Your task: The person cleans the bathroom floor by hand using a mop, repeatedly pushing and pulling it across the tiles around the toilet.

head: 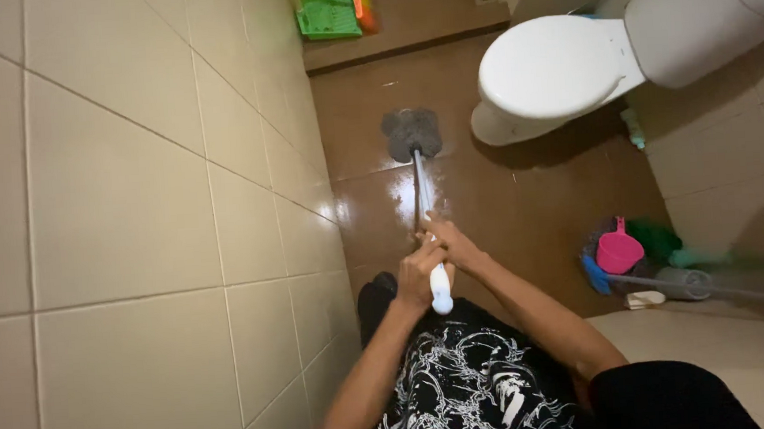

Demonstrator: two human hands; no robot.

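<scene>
Both my hands grip a long mop [419, 186] by its white handle end. My left hand [420, 276] is wrapped around the lower part of the handle, close to my body. My right hand [454, 241] holds the handle just above it. The grey mop head [411, 132] rests on the wet brown floor tiles [523, 206], just left of the base of the white toilet [559, 67], whose lid is down.
A beige tiled wall [117, 213] runs along the left. A green basket [328, 13] sits on a raised step at the far end. At the right stand a pink dipper [618, 249], a blue brush [594, 274] and a clear bottle [682, 283].
</scene>
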